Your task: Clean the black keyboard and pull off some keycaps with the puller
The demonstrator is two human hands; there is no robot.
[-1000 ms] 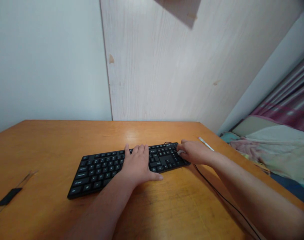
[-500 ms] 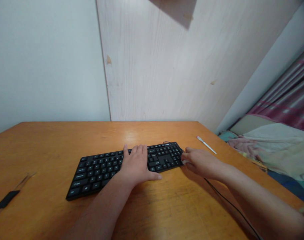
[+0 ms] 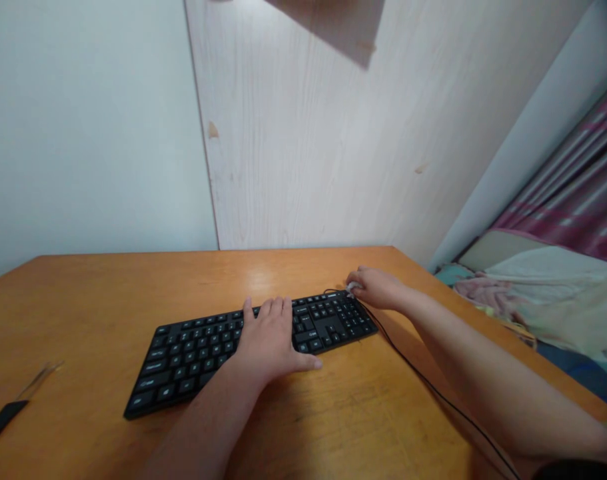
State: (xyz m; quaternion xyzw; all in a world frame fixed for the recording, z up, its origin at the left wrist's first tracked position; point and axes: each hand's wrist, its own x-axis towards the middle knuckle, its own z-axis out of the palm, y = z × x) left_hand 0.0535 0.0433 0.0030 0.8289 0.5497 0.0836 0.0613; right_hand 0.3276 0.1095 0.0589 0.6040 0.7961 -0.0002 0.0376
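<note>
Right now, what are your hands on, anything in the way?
Left hand flat on black keyboard. Right hand on small white object at corner. Black cable alongside.

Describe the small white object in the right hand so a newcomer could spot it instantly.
On the orange wooden desk, find the black keyboard. At its far right corner, the right hand holds a small white object at its fingertips. Its pale colour stands out against the black keys and the black cable nearby.

Black low-profile keyboard (image 3: 183, 367) found lying flat, keys up, slightly skewed. Small white object (image 3: 353, 287), largely hidden, noted at its 2 o'clock corner. Thin black cable (image 3: 433, 387) observed trailing away toward 5 o'clock.
</note>
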